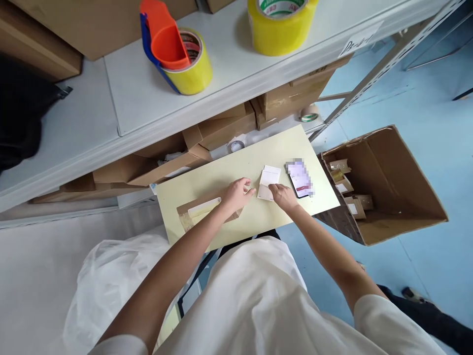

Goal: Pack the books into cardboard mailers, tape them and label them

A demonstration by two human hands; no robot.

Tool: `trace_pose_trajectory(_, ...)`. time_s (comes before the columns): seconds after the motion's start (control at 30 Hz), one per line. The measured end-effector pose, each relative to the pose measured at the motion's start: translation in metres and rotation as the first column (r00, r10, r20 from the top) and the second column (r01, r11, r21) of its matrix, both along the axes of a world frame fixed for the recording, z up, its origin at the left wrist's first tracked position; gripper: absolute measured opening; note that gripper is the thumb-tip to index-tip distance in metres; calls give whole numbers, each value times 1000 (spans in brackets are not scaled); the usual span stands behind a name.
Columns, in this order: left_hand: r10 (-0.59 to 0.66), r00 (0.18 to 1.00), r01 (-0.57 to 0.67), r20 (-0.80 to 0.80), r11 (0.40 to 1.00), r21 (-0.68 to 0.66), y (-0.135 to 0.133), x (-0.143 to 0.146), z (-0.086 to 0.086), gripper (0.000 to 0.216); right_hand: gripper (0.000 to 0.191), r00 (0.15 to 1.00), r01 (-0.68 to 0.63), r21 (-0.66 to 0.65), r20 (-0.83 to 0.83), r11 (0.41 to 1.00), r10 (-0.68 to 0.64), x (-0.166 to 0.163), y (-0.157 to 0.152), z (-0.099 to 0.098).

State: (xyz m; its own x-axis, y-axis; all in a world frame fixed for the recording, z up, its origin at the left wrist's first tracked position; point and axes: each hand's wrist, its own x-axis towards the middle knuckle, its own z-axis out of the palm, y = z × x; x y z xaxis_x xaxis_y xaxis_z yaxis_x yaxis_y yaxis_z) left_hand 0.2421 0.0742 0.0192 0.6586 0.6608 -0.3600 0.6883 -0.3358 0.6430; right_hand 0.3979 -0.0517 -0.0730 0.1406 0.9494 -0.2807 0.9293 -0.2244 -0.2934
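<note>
A small stack of white paper slips point(269, 177) lies on the cream-coloured board in front of me. My right hand point(284, 196) rests over its right edge, with fingers closed in a pinch at the paper. My left hand point(236, 193) hovers just left of the slips, its fingers slightly bent and apart, holding nothing. Under my left forearm is a brown cardboard piece point(184, 217) with a white-edged, yellowish item point(204, 209) on it, partly covered by my arm. To the right of the slips lies a phone point(300, 178) with its screen lit and partly blurred.
The cream board point(236, 165) sits below a grey shelf point(236, 74) bearing a yellow tape roll point(283, 29) and a red-and-blue tape dispenser point(170, 47). At right stands an open carton point(402, 187) holding small boxes. White plastic point(114, 281) bulges at left. Another person's leg point(424, 315) shows lower right.
</note>
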Motion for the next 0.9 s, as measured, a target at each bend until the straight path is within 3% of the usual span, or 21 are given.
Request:
trace_pose_trajectory(0.17,-2,1000,2,-5,995,-105,4,25,-11,34,28,997,56,278,-60,959,-41,7,-1,0)
trace_pose_trajectory(0.37,-122,992,116,-40,985,-129,4,36,-23,42,24,987,89,446,-160,891,-18,20,1,-3)
trace_pose_trajectory(0.5,-71,997,70,-5,994,-89,2,39,-28,42,20,984,77,531,-178,844,23,26,1,3)
trace_pose_trajectory(0.57,-48,999,49,19,997,-60,3,41,-28,37,19,988,2,576,-130,818,88,27,2,9)
trace_pose_trajectory(0.67,-24,1000,25,10,997,-67,8,48,-29,33,22,959,-212,624,-15,752,282,27,4,17)
trace_pose_trajectory(0.73,12,1000,-11,7,988,-152,13,53,-32,35,23,916,-327,628,27,706,400,27,6,20)
trace_pose_trajectory(0.8,56,997,-37,47,941,-336,16,58,-36,40,21,886,-380,620,29,687,463,27,7,18)
trace_pose_trajectory(0.87,140,984,-58,112,840,-540,18,59,-39,36,13,916,-325,608,12,724,402,28,5,13)
trace_pose_trajectory(0.9,205,969,-78,139,785,-614,18,58,-40,31,10,952,-240,609,-7,756,307,29,3,10)
